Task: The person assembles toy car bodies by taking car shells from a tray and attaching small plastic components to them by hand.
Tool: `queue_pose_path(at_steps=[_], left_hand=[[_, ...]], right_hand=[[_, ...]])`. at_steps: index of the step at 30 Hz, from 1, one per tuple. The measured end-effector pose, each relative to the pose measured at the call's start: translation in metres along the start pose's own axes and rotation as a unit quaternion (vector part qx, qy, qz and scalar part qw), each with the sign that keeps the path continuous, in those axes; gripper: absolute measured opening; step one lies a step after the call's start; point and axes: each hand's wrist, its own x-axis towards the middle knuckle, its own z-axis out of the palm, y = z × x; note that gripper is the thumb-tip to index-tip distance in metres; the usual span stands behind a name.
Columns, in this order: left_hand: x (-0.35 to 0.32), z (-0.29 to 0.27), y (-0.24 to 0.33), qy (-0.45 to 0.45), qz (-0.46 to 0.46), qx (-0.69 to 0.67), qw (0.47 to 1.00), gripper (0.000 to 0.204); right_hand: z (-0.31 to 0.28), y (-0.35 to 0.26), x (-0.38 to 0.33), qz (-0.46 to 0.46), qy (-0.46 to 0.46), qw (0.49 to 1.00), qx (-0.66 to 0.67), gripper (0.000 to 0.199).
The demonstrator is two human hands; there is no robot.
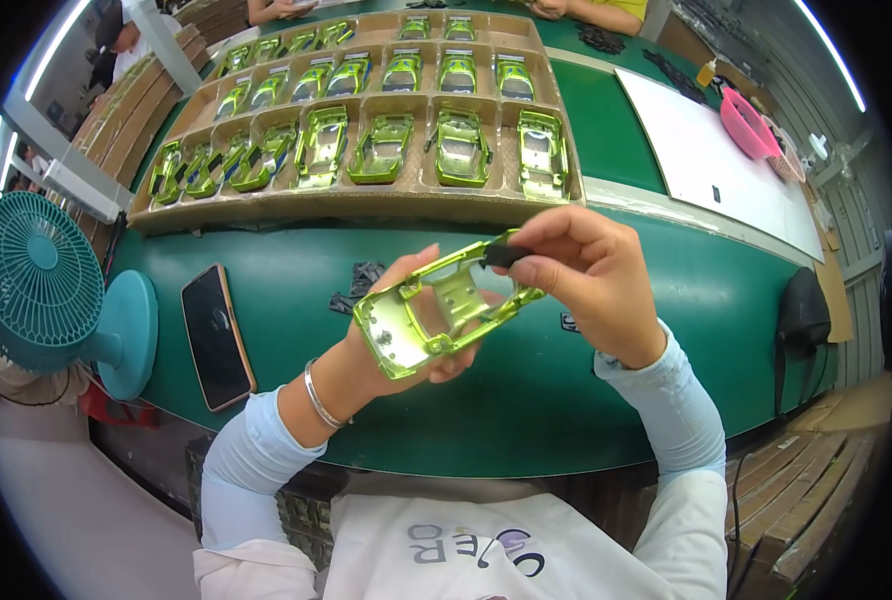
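A shiny green toy car body shell (396,325) lies upside down in my left hand (366,350), whose fingers wrap round it from below and behind. Its hollow inside faces up. My right hand (591,275) pinches a small black plastic part (506,254) between thumb and fingertips at the shell's far right end. Whether that part touches the shell, I cannot tell. On the table behind my left hand lies a small heap of black plastic parts (359,284). Another small black piece (569,321) rests beneath my right hand.
A cardboard tray (366,210) with compartments of green car shells stands across the back. On the left are a phone (216,335) and a teal fan (41,250). A white board (706,140), pink basket (748,122) and black bag (804,310) are at right. Other people sit opposite.
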Motion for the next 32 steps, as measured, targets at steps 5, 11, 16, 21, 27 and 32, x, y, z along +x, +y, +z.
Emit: queue_pose_path(at_steps=[5, 11, 16, 21, 27, 32], left_hand=[[0.005, 0.001, -0.007, -0.019, -0.04, 0.007, 0.999, 0.063], [0.004, 0.008, -0.009, 0.004, -0.06, 0.023, 0.998, 0.056], [0.004, 0.008, -0.014, 0.018, -0.075, 0.057, 0.995, 0.056], [0.005, 0.008, -0.016, 0.008, -0.074, 0.032, 0.997, 0.054], [0.005, 0.006, -0.016, 0.003, -0.08, 0.026, 0.996, 0.054], [0.006, 0.005, -0.018, -0.008, -0.096, 0.025, 0.995, 0.054]], right_hand=[[0.004, 0.002, -0.003, -0.161, -0.012, 0.959, -0.232, 0.013], [0.013, 0.009, -0.006, -0.219, 0.0, 0.915, -0.338, 0.017], [0.015, 0.013, -0.006, -0.261, 0.003, 0.887, -0.38, 0.011], [0.015, 0.015, -0.007, -0.279, -0.009, 0.872, -0.403, 0.013], [0.016, 0.014, -0.007, -0.282, -0.02, 0.871, -0.403, 0.014], [0.015, 0.012, -0.009, -0.238, -0.041, 0.872, -0.425, 0.015]])
